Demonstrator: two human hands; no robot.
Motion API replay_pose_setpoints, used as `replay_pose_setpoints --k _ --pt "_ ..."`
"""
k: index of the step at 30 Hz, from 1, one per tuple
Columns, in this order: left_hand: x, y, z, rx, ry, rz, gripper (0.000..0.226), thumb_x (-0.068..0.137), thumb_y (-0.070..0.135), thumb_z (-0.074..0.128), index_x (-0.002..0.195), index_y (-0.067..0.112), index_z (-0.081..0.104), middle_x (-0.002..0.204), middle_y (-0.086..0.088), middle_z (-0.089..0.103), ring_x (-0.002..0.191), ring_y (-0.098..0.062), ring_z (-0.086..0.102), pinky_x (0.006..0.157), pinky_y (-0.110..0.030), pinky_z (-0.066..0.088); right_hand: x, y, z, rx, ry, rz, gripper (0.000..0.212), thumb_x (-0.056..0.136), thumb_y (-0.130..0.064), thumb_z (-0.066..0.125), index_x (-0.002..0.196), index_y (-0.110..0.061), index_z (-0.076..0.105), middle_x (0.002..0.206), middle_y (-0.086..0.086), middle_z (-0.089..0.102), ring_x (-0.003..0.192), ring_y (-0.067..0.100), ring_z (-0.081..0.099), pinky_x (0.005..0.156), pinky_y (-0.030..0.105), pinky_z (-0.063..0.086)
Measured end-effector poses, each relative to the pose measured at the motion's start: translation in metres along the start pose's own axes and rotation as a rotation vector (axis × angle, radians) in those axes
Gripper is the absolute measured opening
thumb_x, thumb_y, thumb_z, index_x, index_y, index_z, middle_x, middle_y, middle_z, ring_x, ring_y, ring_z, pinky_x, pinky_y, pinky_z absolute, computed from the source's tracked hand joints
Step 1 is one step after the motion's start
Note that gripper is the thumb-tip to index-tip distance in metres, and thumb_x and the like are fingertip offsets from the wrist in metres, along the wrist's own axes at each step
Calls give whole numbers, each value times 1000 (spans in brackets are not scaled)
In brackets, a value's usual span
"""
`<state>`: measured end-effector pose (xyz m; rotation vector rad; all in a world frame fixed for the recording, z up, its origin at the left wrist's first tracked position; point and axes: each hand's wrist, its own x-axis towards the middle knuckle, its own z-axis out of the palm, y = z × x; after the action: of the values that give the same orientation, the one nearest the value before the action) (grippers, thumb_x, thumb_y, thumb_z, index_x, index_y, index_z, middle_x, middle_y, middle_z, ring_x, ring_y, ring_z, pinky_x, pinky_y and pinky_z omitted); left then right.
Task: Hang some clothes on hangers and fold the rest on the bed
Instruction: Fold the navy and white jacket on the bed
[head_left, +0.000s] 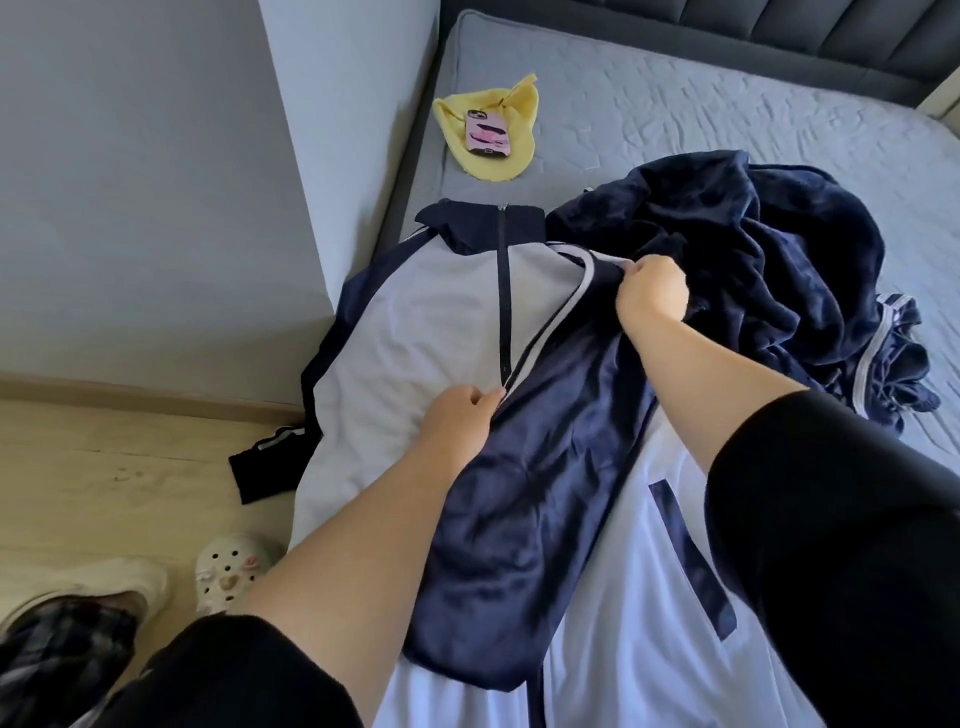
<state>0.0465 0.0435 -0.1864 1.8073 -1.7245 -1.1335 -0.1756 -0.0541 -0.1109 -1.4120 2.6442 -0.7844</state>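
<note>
Hands apart: left hand (460, 415) and right hand (652, 293) each pinch the navy sleeve (545, 441) folded across a white-and-navy zip track jacket (415, 332) flat on the grey quilted bed (675, 104). Fold looks barely begun; crumpled navy fleece pile (753, 249) awaits; no hangers visible.

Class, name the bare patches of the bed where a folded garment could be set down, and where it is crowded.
Free: the mattress between the headboard and the navy pile, right of the yellow cloth; also a strip right of the pile. Crowded: the near side, under the jacket.
</note>
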Motion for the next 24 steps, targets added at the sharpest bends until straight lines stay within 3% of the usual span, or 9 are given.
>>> replay_pose_setpoints --k 3,5,6,8,10,12,15,19,24 --pt "-14 -9 -4 -23 81 58 32 96 36 48 70 19 47 65 7 50 63 -14 46 55 -25 32 -36 -9 5 -28 162 -451 31 93 -11 43 120 -5 57 118 17 56 108 37 49 90 43 38" --pt "-27 -19 -8 21 119 158 14 95 29 52 90 17 58 80 7 59 74 -15 52 67 -26 40 -66 -6 15 -93 96 -788 35 86 -9 40 118 -4 54 113 17 56 106 39 50 92 45 37" --pt "-33 -24 -10 66 120 219 13 95 25 53 100 16 61 89 4 60 79 -15 53 71 -26 40 -79 -2 22 -196 -11 -823 38 88 -13 38 123 -4 50 121 17 54 117 38 47 100 47 33" --pt "-41 -35 -13 154 96 326 19 93 20 55 110 14 63 99 0 58 85 -17 55 73 -26 42 -96 9 33 -343 -230 -561 48 97 -24 34 142 -7 32 150 11 31 143 26 19 115 50 12" --pt "-47 -41 -20 178 154 383 20 90 13 56 108 10 66 100 -4 58 92 -23 56 75 -31 44 -111 6 40 -336 -263 -391 56 101 -31 32 150 -10 18 159 10 10 148 23 2 117 50 2" --pt "-48 -50 -31 197 323 382 23 85 5 56 104 6 68 103 -9 59 100 -28 53 80 -36 44 -131 -16 50 -266 -210 -520 59 100 -31 34 152 -10 14 160 14 6 148 26 0 117 50 2" --pt "-44 -73 -50 155 457 113 38 85 9 54 123 7 58 124 -13 53 116 -32 44 95 -39 35 -157 -65 71 -142 -263 -638 60 100 -30 34 153 -14 11 161 11 3 148 25 -1 117 46 -2" --pt "-30 -116 -64 -275 320 -392 38 95 17 43 132 11 50 130 -14 51 116 -31 46 96 -37 38 -175 -95 108 -169 -417 -625 59 101 -33 26 153 -17 6 161 7 -1 148 22 -5 119 46 -3" --pt "1 -147 -74 -594 179 -602 39 99 25 36 123 1 56 123 -17 58 104 -28 54 87 -34 42 -187 -87 134 -125 -287 -606 60 97 -30 31 153 -17 15 160 10 12 148 24 4 119 47 2"
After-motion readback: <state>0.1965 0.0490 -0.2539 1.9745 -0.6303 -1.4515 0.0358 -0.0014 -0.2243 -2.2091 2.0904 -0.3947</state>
